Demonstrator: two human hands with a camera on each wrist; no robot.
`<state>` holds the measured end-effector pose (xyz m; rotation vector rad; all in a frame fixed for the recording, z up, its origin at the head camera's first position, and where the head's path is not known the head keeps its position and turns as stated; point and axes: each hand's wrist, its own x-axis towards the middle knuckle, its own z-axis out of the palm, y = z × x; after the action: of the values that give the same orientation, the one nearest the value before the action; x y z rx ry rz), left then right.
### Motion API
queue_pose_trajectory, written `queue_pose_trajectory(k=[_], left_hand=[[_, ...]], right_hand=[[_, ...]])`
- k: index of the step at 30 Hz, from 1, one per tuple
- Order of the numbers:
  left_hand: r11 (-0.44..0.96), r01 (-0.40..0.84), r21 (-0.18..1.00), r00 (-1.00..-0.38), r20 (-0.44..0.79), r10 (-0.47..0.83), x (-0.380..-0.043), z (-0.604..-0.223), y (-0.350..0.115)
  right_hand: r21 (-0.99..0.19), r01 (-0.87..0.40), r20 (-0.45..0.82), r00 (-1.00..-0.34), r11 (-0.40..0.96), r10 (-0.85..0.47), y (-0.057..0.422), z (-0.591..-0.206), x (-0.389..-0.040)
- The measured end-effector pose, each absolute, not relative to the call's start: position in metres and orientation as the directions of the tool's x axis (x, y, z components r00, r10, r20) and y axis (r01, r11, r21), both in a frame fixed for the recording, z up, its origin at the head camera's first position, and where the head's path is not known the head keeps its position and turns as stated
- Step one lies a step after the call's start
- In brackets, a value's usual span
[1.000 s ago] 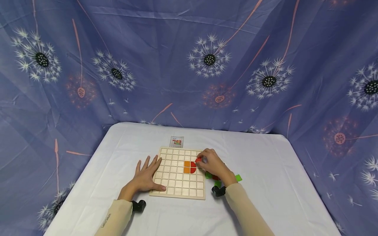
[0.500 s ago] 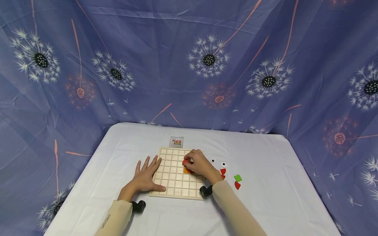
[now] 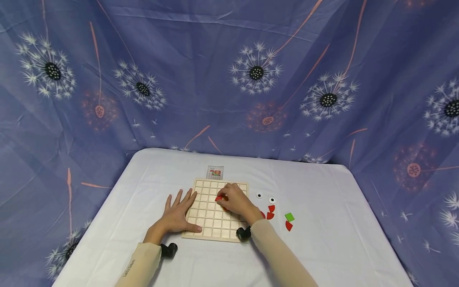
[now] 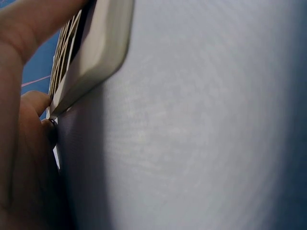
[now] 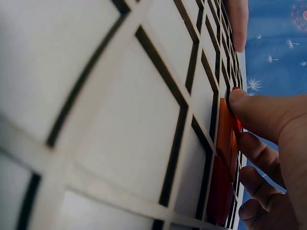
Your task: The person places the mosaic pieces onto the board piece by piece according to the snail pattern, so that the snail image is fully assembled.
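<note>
My left hand [image 3: 176,218] rests on the left side of a wooden grid board [image 3: 215,225], fingers spread, thumb along its near edge. Over the board's middle, my right hand [image 3: 234,199] pinches a red quarter-round tile [image 3: 218,198] between thumb and fingers. In the right wrist view the held tile is right beside an orange tile [image 5: 224,129] set in the grid. A dark red tile [image 5: 219,191] sits in the grid closer to that camera. From the head view, my right hand covers most of these placed tiles.
A small picture card [image 3: 215,172] lies behind the board. To the right are two round eye pieces [image 3: 272,200], several red quarter-round tiles [image 3: 271,208] and a green square [image 3: 289,217]. My right forearm crosses the board's right edge and hides part of a red piece there.
My right hand has moved left across the board with the red tile, from the right columns to beside the orange tiles. Loose pieces at the right came into view. My left hand stays put.
</note>
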<state>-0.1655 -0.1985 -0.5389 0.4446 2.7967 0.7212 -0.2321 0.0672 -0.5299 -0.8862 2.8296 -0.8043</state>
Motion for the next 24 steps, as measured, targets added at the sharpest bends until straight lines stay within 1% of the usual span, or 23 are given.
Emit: queue_pose_trajectory(k=[10, 16, 20, 24], left_hand=[[0.841, 0.232, 0.489, -0.932, -0.135, 0.336, -0.167, -0.544, -0.198], [0.835, 0.238, 0.496, -0.931, -0.128, 0.341, -0.167, -0.544, -0.199], [0.834, 0.242, 0.496, -0.931, -0.124, 0.343, -0.167, -0.543, -0.199], [0.835, 0.244, 0.493, -0.93, -0.124, 0.345, -0.167, -0.542, -0.199]], right_hand=[[-0.539, -0.487, 0.052, -0.834, 0.687, -0.55, 0.073, -0.531, -0.23], [-0.538, -0.472, 0.043, -0.843, 0.699, -0.536, 0.074, -0.531, -0.229], [-0.574, -0.444, 0.058, -0.86, 0.688, -0.507, 0.077, -0.529, -0.225], [-0.613, -0.422, 0.102, -0.881, 0.668, -0.462, 0.085, -0.529, -0.218]])
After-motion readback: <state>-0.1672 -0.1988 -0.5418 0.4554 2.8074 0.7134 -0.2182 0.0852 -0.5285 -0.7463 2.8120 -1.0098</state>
